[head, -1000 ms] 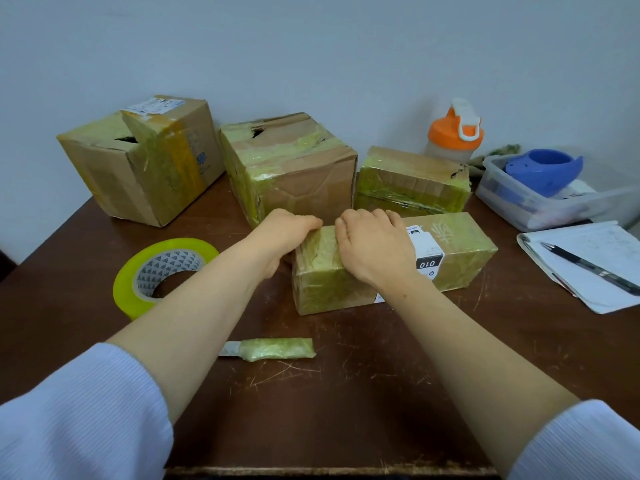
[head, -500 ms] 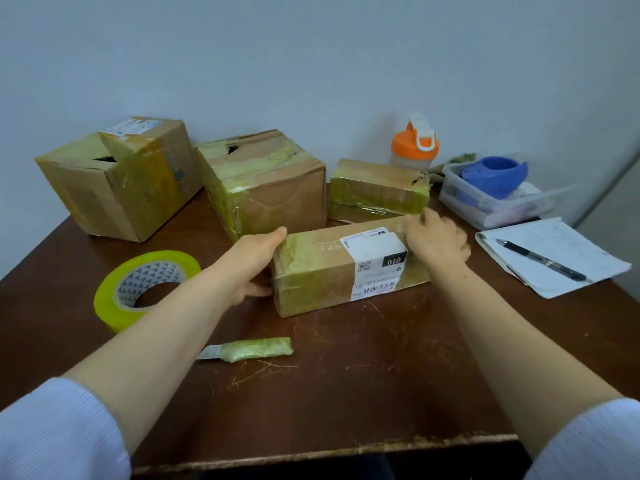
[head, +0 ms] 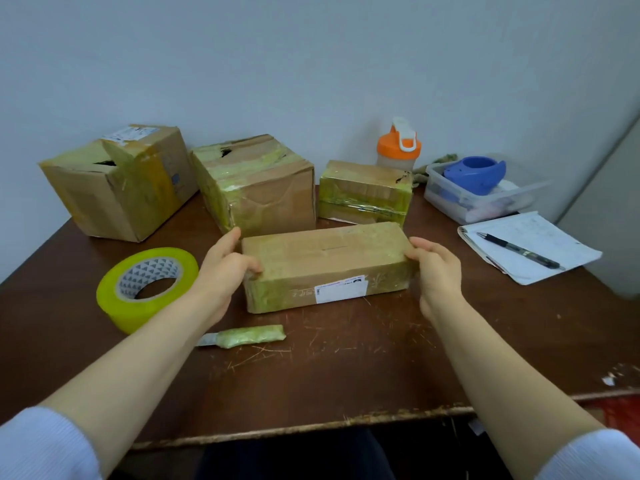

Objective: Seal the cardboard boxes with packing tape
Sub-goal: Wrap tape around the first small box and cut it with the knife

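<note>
A long, low cardboard box [head: 322,258] wrapped in yellowish tape lies in the middle of the brown table [head: 346,368], its white label on the front face. My left hand [head: 221,271] grips the box's left end, thumb on the top edge and fingers behind. At the right end my right hand [head: 436,271] holds it with curled fingers. A roll of yellow packing tape [head: 114,299] lies flat to the left of my left wrist. A small knife with a tape-wrapped handle [head: 252,336] lies in front of the box.
Three other taped boxes stand along the wall: a large one [head: 117,188] at the left, a middle one [head: 263,192] and a small one [head: 363,192]. At the right are an orange-lidded bottle [head: 398,147], a clear tub [head: 450,199] and a notebook [head: 554,247] with a pen [head: 519,251].
The long box has been rolled toward me, so its label went from the top to the front face. My right hand slid from the top to the right end.
</note>
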`<control>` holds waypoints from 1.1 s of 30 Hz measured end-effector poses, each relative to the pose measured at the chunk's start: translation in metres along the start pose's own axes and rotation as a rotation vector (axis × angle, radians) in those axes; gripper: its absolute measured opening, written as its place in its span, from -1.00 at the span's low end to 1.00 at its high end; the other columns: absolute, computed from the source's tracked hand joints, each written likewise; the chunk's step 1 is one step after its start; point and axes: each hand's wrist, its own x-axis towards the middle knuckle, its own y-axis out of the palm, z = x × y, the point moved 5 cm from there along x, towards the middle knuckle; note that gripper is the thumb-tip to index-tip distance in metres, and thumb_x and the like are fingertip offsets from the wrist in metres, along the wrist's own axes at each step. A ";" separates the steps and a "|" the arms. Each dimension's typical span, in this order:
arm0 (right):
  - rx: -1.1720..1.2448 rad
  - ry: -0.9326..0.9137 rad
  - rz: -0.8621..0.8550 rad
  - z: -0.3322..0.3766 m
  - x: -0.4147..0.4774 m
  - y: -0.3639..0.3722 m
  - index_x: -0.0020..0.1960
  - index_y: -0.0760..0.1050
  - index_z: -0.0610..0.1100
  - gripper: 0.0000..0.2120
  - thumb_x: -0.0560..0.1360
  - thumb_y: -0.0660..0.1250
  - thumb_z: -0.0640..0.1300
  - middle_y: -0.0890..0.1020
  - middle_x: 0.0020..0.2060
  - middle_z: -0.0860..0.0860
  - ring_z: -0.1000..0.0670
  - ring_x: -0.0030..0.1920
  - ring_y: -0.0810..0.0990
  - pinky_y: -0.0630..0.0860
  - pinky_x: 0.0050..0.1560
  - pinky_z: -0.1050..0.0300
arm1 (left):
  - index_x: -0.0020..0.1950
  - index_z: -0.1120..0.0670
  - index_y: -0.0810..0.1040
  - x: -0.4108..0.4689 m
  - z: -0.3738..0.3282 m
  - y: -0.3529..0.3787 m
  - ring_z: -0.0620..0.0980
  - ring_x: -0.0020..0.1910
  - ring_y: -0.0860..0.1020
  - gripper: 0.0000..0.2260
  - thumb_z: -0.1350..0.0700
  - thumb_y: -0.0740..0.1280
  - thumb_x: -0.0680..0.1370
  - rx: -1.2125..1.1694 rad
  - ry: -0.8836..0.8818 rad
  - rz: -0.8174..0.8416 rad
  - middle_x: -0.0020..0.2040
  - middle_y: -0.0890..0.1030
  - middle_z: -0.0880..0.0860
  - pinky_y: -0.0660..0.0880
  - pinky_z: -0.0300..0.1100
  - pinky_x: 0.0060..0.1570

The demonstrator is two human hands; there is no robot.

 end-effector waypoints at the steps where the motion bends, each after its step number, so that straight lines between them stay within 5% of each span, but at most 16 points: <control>1: 0.009 0.012 0.015 -0.002 -0.002 -0.001 -0.01 0.58 -0.04 -0.81 0.44 0.34 -0.26 0.62 0.01 -0.03 -0.04 0.07 0.58 0.53 0.14 -0.05 | 0.54 0.10 0.14 0.000 0.001 -0.001 0.01 0.41 0.29 -0.25 0.43 0.27 0.39 -0.004 0.006 -0.007 0.49 0.25 0.05 0.34 -0.15 0.21; 5: -0.007 0.065 0.065 -0.004 -0.003 0.000 0.20 0.54 -0.09 -0.68 0.46 0.30 -0.20 0.60 0.10 -0.03 -0.06 0.11 0.56 0.49 0.21 -0.08 | 0.47 0.12 0.29 0.002 0.007 -0.006 0.07 0.33 0.42 -0.42 0.28 0.32 0.45 -0.005 -0.081 -0.013 0.39 0.42 0.08 0.34 0.00 0.33; 8: -0.021 0.045 0.099 -0.001 -0.006 -0.001 0.20 0.57 -0.07 -0.70 0.49 0.27 -0.21 0.62 0.05 0.01 -0.04 0.09 0.57 0.51 0.18 -0.07 | 0.25 0.07 0.52 -0.006 0.001 -0.005 -0.05 0.11 0.56 -0.64 0.33 0.31 0.49 0.037 -0.032 -0.015 0.16 0.61 0.01 0.48 -0.17 0.07; 14: 0.023 -0.130 0.161 0.013 -0.012 -0.007 0.10 0.56 -0.03 -0.61 0.40 0.24 -0.39 0.66 -0.02 0.02 0.01 0.05 0.61 0.56 0.05 0.11 | 0.40 0.10 0.40 -0.006 -0.015 -0.013 -0.04 0.22 0.50 -0.34 0.54 0.32 0.37 -0.002 0.107 -0.072 0.25 0.53 0.00 0.45 -0.07 0.23; 17: 0.020 -0.153 0.191 0.013 -0.015 -0.004 0.17 0.55 0.02 -0.65 0.43 0.31 -0.25 0.65 -0.05 0.10 0.05 0.02 0.62 0.57 0.05 0.05 | 0.40 0.08 0.41 -0.009 -0.016 -0.012 -0.04 0.16 0.49 -0.36 0.46 0.38 0.36 0.050 0.133 -0.105 0.19 0.54 0.03 0.45 -0.15 0.12; 22: 0.059 -0.100 0.189 0.006 -0.016 -0.002 0.16 0.57 0.04 -0.69 0.47 0.35 0.12 0.62 0.09 0.10 0.07 0.15 0.54 0.49 0.21 0.01 | 0.09 0.09 0.56 -0.014 -0.011 -0.014 -0.05 0.03 0.52 -0.74 0.05 0.46 0.45 -0.018 0.167 -0.213 0.02 0.59 0.01 0.43 -0.18 0.00; 25: 0.034 -0.124 0.168 0.002 -0.016 -0.003 0.12 0.57 0.01 -0.68 0.44 0.39 0.13 0.62 0.05 0.08 0.06 0.11 0.56 0.50 0.16 0.04 | 0.16 0.10 0.47 -0.018 -0.011 -0.014 -0.07 0.02 0.50 -0.65 0.15 0.47 0.43 -0.023 0.181 -0.233 0.04 0.54 0.00 0.42 -0.26 -0.09; 29: 0.070 -0.084 0.163 0.000 -0.014 -0.009 0.03 0.57 -0.01 -0.81 0.42 0.43 -0.15 0.64 0.01 -0.02 -0.06 0.05 0.60 0.55 0.07 -0.06 | 0.48 0.12 0.24 -0.019 -0.012 -0.018 -0.05 0.17 0.46 -0.27 0.30 0.48 0.38 0.014 0.167 -0.125 0.22 0.47 0.01 0.44 -0.20 0.07; 33: 0.088 -0.152 0.114 0.003 -0.008 -0.017 0.03 0.56 -0.08 -0.68 0.41 0.31 -0.43 0.65 0.01 -0.03 0.02 0.06 0.61 0.54 0.12 0.07 | 0.52 0.08 0.18 -0.023 -0.013 -0.014 -0.10 0.30 0.39 -0.12 0.48 0.46 0.30 0.088 0.185 0.001 0.37 0.38 -0.04 0.41 -0.26 0.16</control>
